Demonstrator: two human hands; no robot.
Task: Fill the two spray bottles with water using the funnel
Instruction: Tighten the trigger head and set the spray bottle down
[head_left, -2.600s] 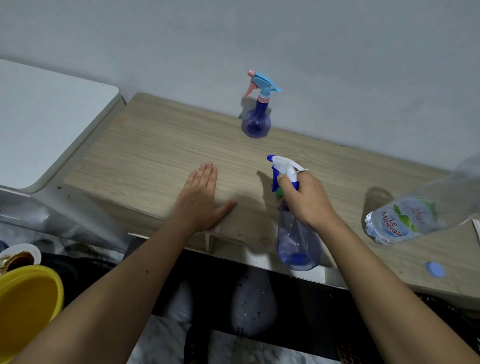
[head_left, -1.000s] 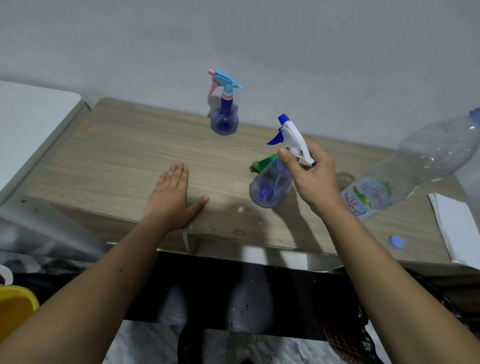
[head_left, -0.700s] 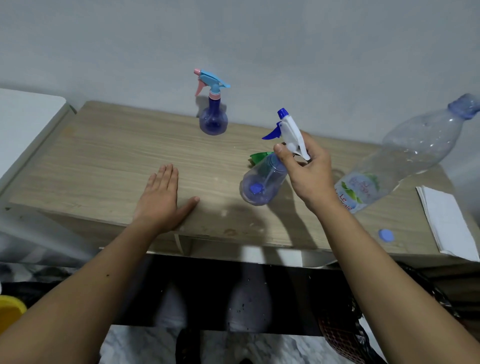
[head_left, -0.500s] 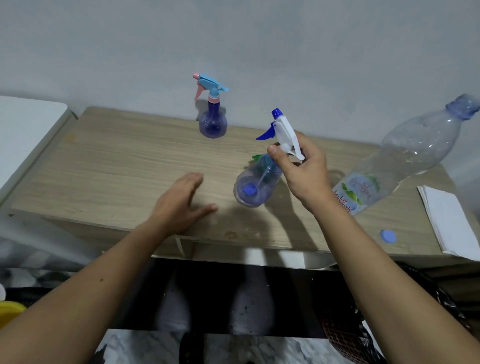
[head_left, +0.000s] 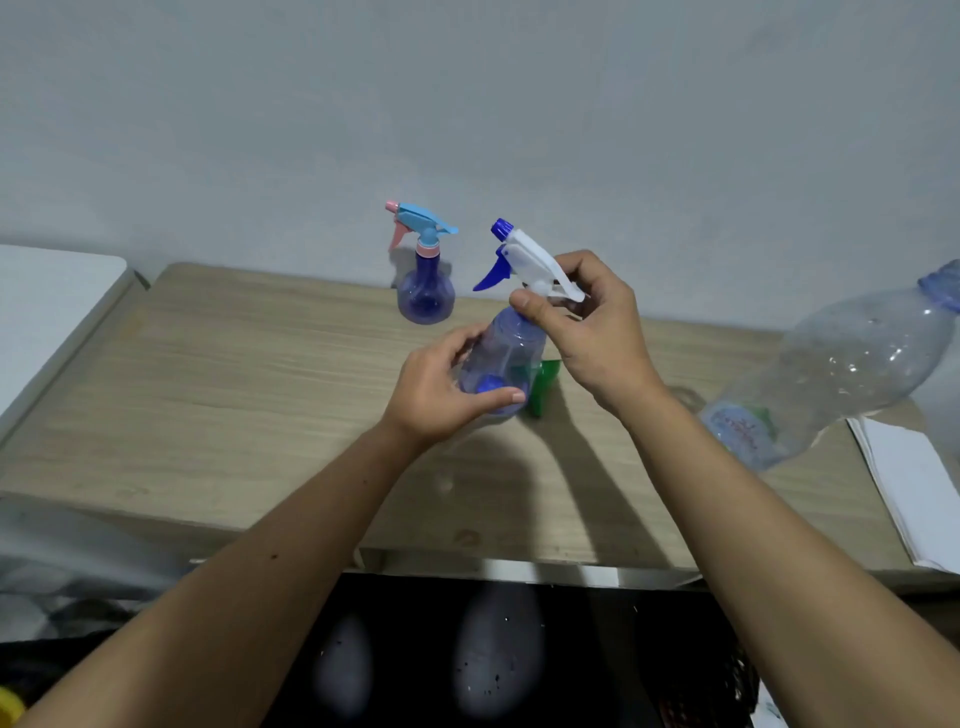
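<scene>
Evidently the step was unscrewing the sprayer: the left hand gripped the bottle above the counter while the right hand pinched its white head. Best to steady the body and twist only the collar. The funnel stayed mostly hidden behind; the collar was covered.

A pale wood-grain table stands against a grey wall in front of me; a stack of white paper lies at its right end; a white surface sits off to my left; a yellow object peeks in at the bottom left corner.
</scene>
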